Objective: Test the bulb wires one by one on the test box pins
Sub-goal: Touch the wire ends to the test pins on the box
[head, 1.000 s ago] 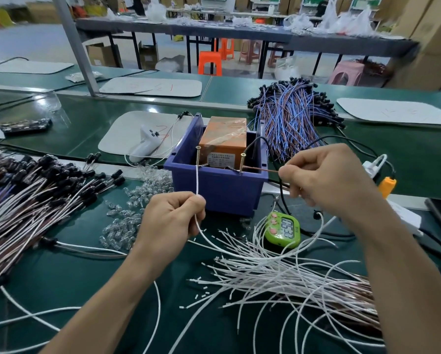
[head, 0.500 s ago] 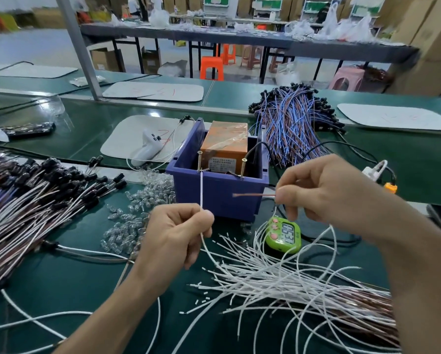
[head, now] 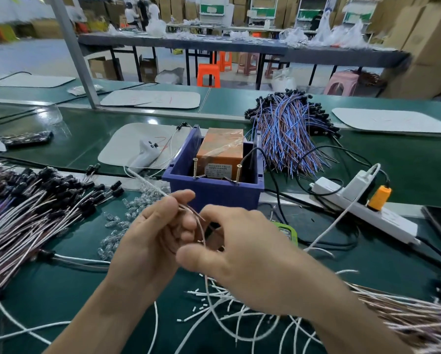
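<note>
**Both hands on one wire, just in front of the test box**

The left hand (head: 150, 236) and right hand (head: 242, 256) meet close together just in front of the test box (head: 214, 192), fingers curled. Between them runs a thin pinkish-white bulb wire (head: 200, 223): the left fingers pinch it near its upper stretch, and it curves down past the right hand's fingertips, which close on it; the exact grip there is partly hidden. Neither wire end touches the box.

The box is a blue bin holding an orange unit (head: 220, 149), with two upright brass pins (head: 194, 168) on its near rim. Below the right hand, nearer than the box, lies a loose pile of white wires (head: 227, 312). Left of the box lie clear bulbs (head: 117, 223) and a heap of black-capped wires (head: 35, 200). Behind the box to the right is a blue-and-brown wire bundle (head: 285, 134); right of the box sits a white power strip (head: 362, 208).
</note>
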`<move>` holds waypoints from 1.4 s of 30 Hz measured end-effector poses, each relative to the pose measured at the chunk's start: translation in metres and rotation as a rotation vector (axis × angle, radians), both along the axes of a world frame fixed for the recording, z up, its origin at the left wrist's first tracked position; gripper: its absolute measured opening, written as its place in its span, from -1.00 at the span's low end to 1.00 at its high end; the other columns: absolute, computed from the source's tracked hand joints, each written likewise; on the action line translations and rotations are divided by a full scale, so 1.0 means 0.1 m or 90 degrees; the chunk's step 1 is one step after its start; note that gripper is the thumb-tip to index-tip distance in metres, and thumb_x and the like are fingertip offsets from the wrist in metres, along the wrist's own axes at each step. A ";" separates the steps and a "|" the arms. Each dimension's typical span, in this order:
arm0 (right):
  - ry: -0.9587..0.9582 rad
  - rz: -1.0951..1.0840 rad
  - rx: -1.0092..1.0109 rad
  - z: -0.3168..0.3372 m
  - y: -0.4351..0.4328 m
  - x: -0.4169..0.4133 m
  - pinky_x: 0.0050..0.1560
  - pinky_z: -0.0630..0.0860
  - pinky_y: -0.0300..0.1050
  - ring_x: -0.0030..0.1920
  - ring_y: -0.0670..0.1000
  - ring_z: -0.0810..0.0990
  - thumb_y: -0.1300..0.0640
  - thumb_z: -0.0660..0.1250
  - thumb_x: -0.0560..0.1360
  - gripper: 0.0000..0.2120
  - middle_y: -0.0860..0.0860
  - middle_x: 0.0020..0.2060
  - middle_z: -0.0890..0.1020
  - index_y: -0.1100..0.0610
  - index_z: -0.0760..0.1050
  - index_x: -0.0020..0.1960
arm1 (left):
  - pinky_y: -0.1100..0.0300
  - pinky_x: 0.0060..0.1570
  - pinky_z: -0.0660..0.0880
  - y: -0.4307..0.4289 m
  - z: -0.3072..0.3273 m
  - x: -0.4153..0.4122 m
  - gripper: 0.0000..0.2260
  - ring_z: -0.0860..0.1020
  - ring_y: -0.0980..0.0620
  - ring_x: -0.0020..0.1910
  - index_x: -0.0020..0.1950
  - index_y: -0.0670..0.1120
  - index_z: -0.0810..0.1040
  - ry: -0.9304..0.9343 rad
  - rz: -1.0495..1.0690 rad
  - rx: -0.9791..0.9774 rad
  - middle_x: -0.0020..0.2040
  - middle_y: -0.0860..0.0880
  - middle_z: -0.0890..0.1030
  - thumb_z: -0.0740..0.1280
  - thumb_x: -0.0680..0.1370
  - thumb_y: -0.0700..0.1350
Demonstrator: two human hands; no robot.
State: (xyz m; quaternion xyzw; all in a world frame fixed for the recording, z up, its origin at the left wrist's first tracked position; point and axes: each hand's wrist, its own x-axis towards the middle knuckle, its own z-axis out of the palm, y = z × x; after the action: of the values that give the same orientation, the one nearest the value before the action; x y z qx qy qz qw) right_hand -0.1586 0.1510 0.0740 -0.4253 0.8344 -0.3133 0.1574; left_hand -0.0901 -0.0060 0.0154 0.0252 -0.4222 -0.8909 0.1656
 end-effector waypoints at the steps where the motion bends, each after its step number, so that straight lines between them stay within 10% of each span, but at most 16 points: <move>1: -0.004 0.011 -0.011 -0.04 -0.03 0.02 -0.43 0.36 -0.28 -0.34 -0.20 0.56 -0.40 0.31 0.32 -0.65 -0.30 -0.28 0.61 -0.20 0.43 -0.06 | 0.32 -0.37 0.55 -0.01 0.00 0.00 -0.60 0.55 0.14 -0.44 -0.02 -0.04 0.76 -0.008 0.016 0.003 -0.35 -0.01 0.61 0.70 0.24 0.09; 5: 0.018 -0.016 -0.074 -0.17 -0.11 -0.03 -0.43 0.39 -0.24 -0.39 -0.13 0.51 0.01 0.32 0.46 -0.97 -0.21 -0.33 0.61 -0.11 0.47 -0.15 | 0.34 -0.37 0.56 -0.08 -0.04 -0.05 -0.73 0.61 0.13 -0.41 0.17 -0.06 0.73 -0.014 0.075 -0.041 -0.29 -0.07 0.68 0.49 0.47 -0.13; 9: -0.232 -0.027 -0.219 -0.07 -0.07 -0.20 -0.45 0.37 -0.21 -0.50 -0.07 0.47 0.36 0.26 0.51 -0.76 0.04 -0.48 0.58 0.09 0.55 -0.22 | 0.29 -0.25 0.60 -0.07 -0.08 -0.04 -0.48 0.69 0.05 -0.25 0.29 -0.02 0.67 -0.018 0.066 -0.126 -0.10 -0.17 0.73 0.65 0.35 0.01; 15: -0.668 -0.001 -0.574 0.07 0.07 -0.40 -0.39 0.28 -0.13 -0.52 0.01 0.36 0.32 0.18 0.39 -0.86 0.14 -0.48 0.45 0.19 0.50 -0.22 | 0.28 0.33 0.41 0.19 -0.15 -0.02 -0.42 0.52 0.20 0.37 0.34 0.23 0.60 -0.084 -0.035 -0.669 0.33 0.23 0.60 0.46 0.36 0.38; 23: -0.792 -0.059 -0.729 0.12 0.25 -0.67 -0.47 0.26 -0.18 -0.57 -0.03 0.17 0.26 0.11 0.43 -0.83 0.02 -0.53 0.35 0.12 0.43 -0.27 | 0.35 -0.19 0.43 0.22 -0.19 -0.06 -0.89 0.58 0.17 -0.20 -0.07 0.20 0.75 -0.148 0.050 -0.680 -0.16 0.12 0.62 0.45 0.48 0.03; 30: -0.620 -0.142 -0.531 0.20 0.60 -1.00 -0.29 0.38 -0.14 -0.46 0.01 0.38 0.29 0.16 0.31 -0.83 0.07 -0.42 0.47 0.10 0.49 -0.30 | 0.31 -0.16 0.50 0.09 -0.16 -0.05 -0.83 0.55 0.07 -0.25 0.05 0.09 0.77 -0.121 0.006 -0.459 -0.31 0.00 0.63 0.46 0.49 0.00; 35: -0.326 -0.359 -0.351 0.28 0.86 -1.16 -0.29 0.58 -0.16 -0.37 0.01 0.59 0.36 0.31 0.42 -0.76 0.09 -0.34 0.68 0.11 0.61 -0.01 | 0.30 -0.29 0.45 0.09 -0.16 -0.05 -0.89 0.53 0.10 -0.36 -0.13 0.03 0.78 -0.143 -0.009 -0.531 -0.39 -0.06 0.61 0.44 0.49 -0.05; 42: 0.227 -0.710 -0.116 0.37 0.93 -1.14 0.28 0.52 0.21 0.18 0.19 0.62 -0.18 0.31 0.38 -0.44 -0.10 0.09 0.68 -0.11 0.42 0.37 | 0.17 -0.22 0.53 0.15 -0.23 -0.07 -0.89 0.60 0.08 -0.29 -0.08 0.09 0.77 -0.181 -0.037 -0.607 -0.27 -0.01 0.71 0.46 0.55 -0.09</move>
State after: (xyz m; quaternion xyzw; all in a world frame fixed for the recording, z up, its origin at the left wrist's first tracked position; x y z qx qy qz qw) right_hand -0.2722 0.2436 0.1108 0.0198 0.9153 -0.3425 -0.2112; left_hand -0.0969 0.0086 -0.0079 0.0557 -0.8017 -0.5905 0.0744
